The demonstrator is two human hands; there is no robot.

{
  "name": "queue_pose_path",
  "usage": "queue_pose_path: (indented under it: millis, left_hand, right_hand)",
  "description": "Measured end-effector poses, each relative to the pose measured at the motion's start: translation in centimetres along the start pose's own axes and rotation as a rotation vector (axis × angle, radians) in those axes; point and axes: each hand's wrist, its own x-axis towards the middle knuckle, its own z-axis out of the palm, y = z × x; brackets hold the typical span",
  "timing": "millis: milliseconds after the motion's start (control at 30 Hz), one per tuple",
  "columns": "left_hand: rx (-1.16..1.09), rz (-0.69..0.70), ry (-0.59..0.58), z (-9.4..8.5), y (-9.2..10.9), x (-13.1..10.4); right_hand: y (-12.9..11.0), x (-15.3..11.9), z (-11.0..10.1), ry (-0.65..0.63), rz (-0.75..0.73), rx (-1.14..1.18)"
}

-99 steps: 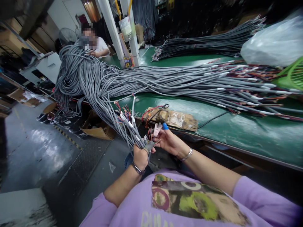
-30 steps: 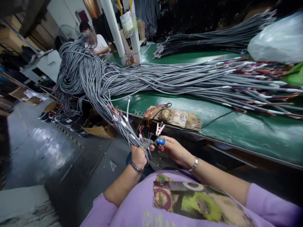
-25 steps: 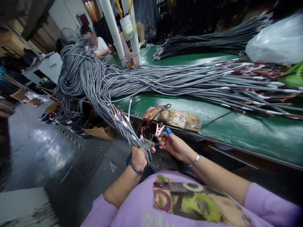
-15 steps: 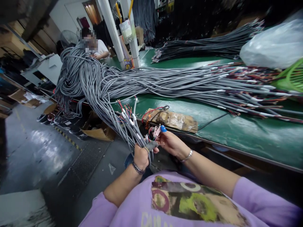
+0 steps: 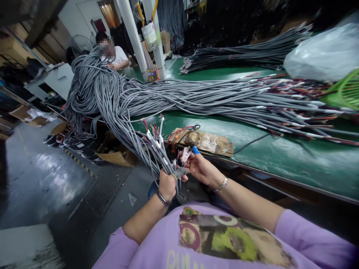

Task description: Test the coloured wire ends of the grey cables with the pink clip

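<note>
My left hand (image 5: 168, 185) is closed round a bundle of grey cables (image 5: 160, 155) just below their ends. White sleeves and thin coloured wires show at those ends. A grey cover (image 5: 178, 172) is on the left thumb. Close beside it, my right hand (image 5: 202, 167) pinches a small pale pink clip (image 5: 185, 154), with a blue finger cot (image 5: 195, 150) on its raised thumb. Fine wires show between the two hands; their exact contact with the clip is hidden by the fingers. Behind the hands lies a wooden board (image 5: 213, 142) with red and black leads, on the bench edge.
A long pile of grey cables (image 5: 196, 93) runs across the green bench (image 5: 269, 164). Farther back are a darker cable bundle (image 5: 238, 56), a plastic bag (image 5: 319, 52) and a green basket (image 5: 346, 89). Another person (image 5: 120, 56) sits behind the pile. A cardboard box (image 5: 117, 155) stands on the floor.
The cable ends in my left hand have shifted slightly right and down. My right thumb has moved a little to the right, and the pink clip has turned slightly.
</note>
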Motion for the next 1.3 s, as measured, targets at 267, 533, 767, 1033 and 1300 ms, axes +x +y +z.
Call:
queue_pose_path:
  millis: [267, 533, 767, 1033, 1300]
  left_hand:
    - [0.001, 0.04, 0.033, -0.5, 0.1, -0.7]
    - [-0.01, 0.024, 0.043, 0.1, 0.0, -0.1]
    - [-0.048, -0.005, 0.065, 0.1, 0.0, 0.1]
    - [-0.034, -0.026, 0.07, -0.1, -0.4, 0.3]
    - [-0.019, -0.036, 0.08, -0.2, -0.7, 0.5]
  right_hand:
    - [-0.9, -0.2, 0.5, 0.074, 0.03, 0.107]
    - [-0.9, -0.6, 0.6, 0.166, 0.026, -0.03]
    - [-1.2, -0.6, 0.4, 0.151, 0.014, 0.055]
    - [-0.5, -0.3, 0.0, 0.157, 0.012, 0.148]
    - [-0.5, -0.4, 0.2, 0.14, -0.023, 0.091]
